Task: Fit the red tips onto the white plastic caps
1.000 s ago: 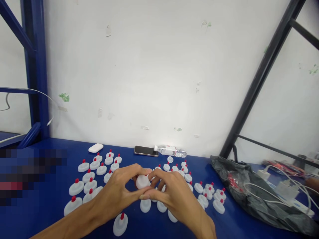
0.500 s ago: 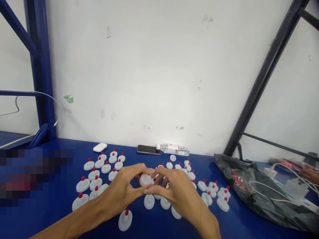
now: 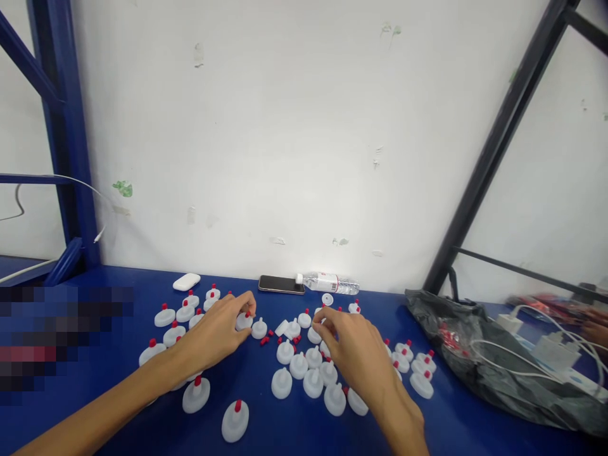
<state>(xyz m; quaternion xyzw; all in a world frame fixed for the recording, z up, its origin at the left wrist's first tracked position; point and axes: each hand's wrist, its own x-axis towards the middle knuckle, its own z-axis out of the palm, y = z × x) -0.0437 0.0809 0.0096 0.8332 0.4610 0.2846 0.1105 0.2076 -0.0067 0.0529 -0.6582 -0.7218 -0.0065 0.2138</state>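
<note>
My left hand is closed around a white oval plastic cap with a red tip, low over the left group of similar caps. A bare-nozzled white cap stands just right of its fingertips. My right hand hovers over the right side of the middle cluster, its thumb and index finger curved and slightly apart. A white cap lies beneath those fingertips. Several white caps with bare nozzles fill the middle, and loose red tips lie among them. My right hand hides part of the cluster.
A phone, a clear water bottle and a white case lie along the wall on the blue table. To the right are a dark plastic bag and white cables with chargers. Another person's hand shows at far right.
My hands, previously together around a white cap over the middle, have parted. The left has moved left with a red-tipped cap; the right has shifted right. The middle caps are now uncovered.
</note>
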